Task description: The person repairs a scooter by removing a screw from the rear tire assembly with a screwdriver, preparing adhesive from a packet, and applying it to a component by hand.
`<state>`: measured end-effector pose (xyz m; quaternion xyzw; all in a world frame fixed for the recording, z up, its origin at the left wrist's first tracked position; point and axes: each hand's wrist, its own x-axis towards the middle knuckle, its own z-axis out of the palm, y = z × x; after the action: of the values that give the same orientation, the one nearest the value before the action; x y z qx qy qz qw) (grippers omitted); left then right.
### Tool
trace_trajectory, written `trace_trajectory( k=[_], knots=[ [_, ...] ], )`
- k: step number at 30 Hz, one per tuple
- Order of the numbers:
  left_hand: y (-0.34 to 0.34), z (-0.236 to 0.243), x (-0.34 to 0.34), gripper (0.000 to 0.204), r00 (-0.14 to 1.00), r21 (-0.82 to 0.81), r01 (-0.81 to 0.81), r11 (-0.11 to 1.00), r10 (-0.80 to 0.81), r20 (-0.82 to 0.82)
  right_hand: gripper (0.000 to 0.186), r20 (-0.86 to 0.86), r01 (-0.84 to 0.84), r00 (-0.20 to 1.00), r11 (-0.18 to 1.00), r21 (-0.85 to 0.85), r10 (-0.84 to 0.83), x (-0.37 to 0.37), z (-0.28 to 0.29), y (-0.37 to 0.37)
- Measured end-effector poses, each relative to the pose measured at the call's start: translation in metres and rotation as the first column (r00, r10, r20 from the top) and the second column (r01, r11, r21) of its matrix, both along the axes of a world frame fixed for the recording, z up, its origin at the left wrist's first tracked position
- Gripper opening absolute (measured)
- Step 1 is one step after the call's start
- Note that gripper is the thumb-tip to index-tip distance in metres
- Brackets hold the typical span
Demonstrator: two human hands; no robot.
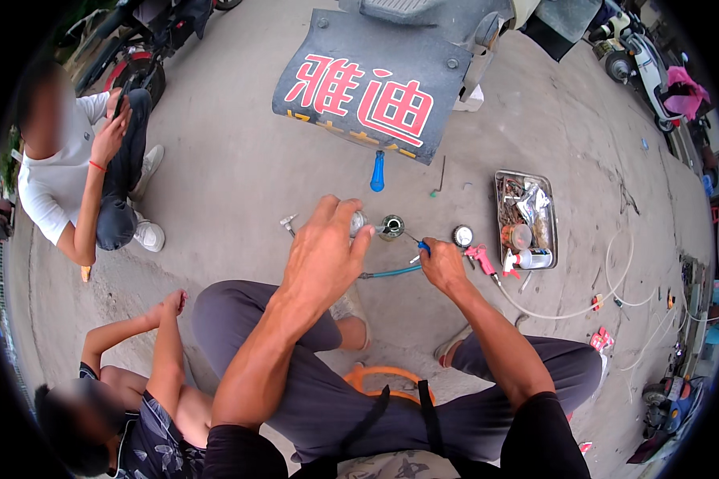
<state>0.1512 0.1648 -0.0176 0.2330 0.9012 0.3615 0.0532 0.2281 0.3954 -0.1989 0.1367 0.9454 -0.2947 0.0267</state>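
My left hand (319, 247) is closed around a clear, shiny container (359, 223), mostly hidden by the fingers. Its narrow end points right, at the dark opening of a small round can-like thing (391, 227) on the ground. In my right hand (445, 265) is a screwdriver-like tool with a blue handle (424, 247). Its thin shaft reaches left toward the round thing's rim; whether they touch, I cannot tell. Just right of this stands a round silver-and-black piece (462, 235). A blue hose (395, 272) lies between my hands.
Ahead hangs a vehicle's dark mud flap (367, 88), with a blue-handled tool (378, 172) below it. At right are a metal tray (555, 239) of parts and bottles, and a pink air gun (479, 257) with a pale hose. Two people crouch at left. An orange stool (391, 371) is under me.
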Motion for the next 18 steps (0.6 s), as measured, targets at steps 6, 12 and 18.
trace_trajectory(
  k=[6,12,18],
  knots=[
    [-0.007,-0.002,-0.005,0.033,1.000,-0.008,-0.005,1.000,0.005,0.005,0.016,0.122,-0.120,0.987,0.980,0.159,0.101,-0.024,-0.024,-0.003],
    [-0.009,-0.001,-0.009,0.033,1.000,0.032,0.007,0.999,-0.006,-0.010,0.016,0.241,-0.307,0.943,0.876,0.373,0.228,-0.060,-0.041,-0.017],
    [-0.007,0.003,-0.011,0.033,1.000,0.064,0.014,0.998,-0.015,0.004,0.023,0.229,-0.341,0.936,0.849,0.403,0.268,-0.085,-0.056,-0.021]
  ],
)
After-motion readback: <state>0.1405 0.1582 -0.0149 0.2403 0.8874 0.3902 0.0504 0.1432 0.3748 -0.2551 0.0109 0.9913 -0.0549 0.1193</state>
